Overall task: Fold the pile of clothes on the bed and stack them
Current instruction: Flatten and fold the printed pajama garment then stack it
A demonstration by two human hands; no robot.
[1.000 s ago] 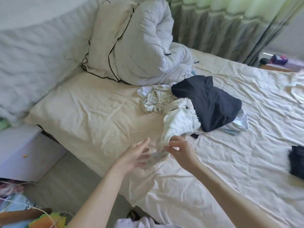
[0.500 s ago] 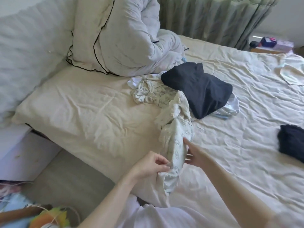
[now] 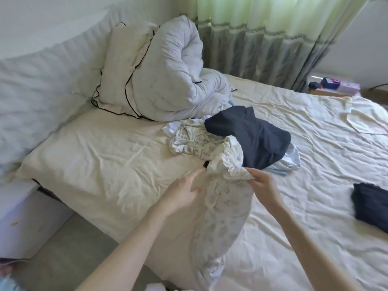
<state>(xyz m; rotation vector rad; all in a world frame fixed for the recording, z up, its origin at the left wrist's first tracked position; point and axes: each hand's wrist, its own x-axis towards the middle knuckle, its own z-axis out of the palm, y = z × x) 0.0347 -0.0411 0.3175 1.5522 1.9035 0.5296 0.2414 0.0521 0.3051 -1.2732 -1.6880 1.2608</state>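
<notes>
Here: right hand (image 3: 261,184) pinches frilled edge of pale printed garment (image 3: 222,208), lifted over bed (image 3: 105,160) front edge. Left hand (image 3: 184,193) spread, fingers loose, just beside cloth. Dark garment (image 3: 252,135) on pile behind.

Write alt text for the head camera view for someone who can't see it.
A right hand pinches a pale printed garment above a cream bed while the open left hand reaches toward it. Behind lies a clothes pile topped by a dark garment.

no readable text, labels, brands or numbers anywhere
</notes>
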